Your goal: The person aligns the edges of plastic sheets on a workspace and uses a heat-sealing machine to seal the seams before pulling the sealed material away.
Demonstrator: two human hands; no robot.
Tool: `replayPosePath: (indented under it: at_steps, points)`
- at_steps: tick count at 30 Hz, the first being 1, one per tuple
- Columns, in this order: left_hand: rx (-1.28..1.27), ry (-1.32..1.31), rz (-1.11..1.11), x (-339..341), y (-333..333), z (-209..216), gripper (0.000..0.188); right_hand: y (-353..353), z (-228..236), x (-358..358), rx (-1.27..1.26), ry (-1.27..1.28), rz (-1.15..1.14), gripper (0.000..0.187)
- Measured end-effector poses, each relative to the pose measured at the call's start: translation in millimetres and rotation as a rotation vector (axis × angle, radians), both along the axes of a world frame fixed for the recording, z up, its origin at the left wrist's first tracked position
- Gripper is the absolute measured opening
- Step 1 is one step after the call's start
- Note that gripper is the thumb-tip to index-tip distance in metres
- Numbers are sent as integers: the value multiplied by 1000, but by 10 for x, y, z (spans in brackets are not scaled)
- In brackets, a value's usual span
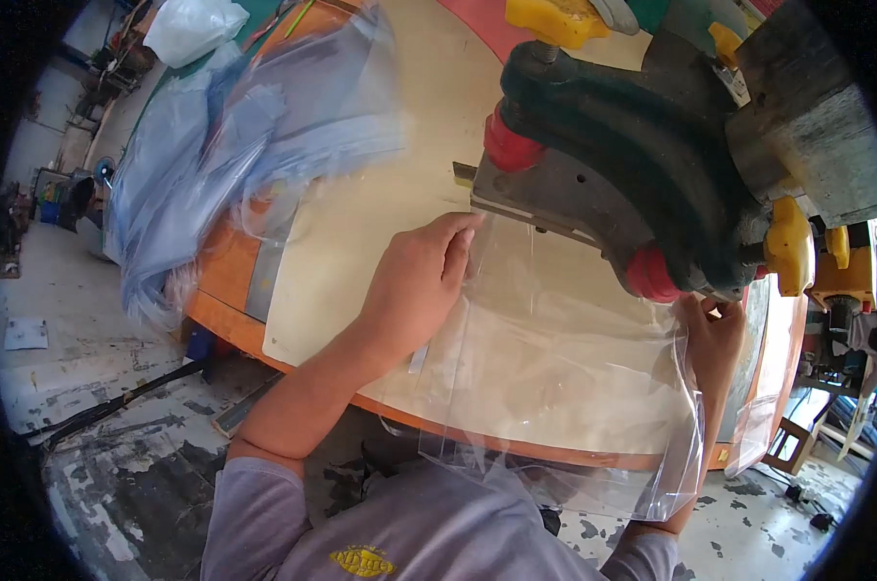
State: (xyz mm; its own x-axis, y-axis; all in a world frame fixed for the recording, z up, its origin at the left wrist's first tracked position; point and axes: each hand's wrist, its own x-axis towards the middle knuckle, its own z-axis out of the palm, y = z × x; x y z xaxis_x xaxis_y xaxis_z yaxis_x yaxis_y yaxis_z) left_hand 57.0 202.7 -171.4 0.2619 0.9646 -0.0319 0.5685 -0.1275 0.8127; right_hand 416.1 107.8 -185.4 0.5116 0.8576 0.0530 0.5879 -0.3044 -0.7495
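Note:
A sheet of clear plastic lies across the cream worktop and hangs over its front edge toward my lap. My left hand pinches its far left edge, just below the left end of a grey metal plate. Behind the right red knob, the fingers of my right hand are closed on the sheet's far right edge. The plate is part of a machine head with a dark green curved arm. The sheet's far edge meets the plate's underside, where the exact contact is hidden.
A heap of bluish clear plastic sheets covers the table's far left, near a white plastic bag. Yellow clamp knobs and a thick metal column stand at the right. The wooden table edge curves in front of me.

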Motion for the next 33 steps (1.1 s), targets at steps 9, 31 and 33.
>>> replayPosePath:
  at_steps: [9,31,33]
  points:
    - [62,4,9,142,11,-18,23,-22,49,82,4,-12,34,22]
    - [57,88,67,137,-16,-22,25,66,3,86,-44,-127,-34,23]
    - [79,92,59,129,-12,-38,25,73,22,60,-13,-110,-40,30]
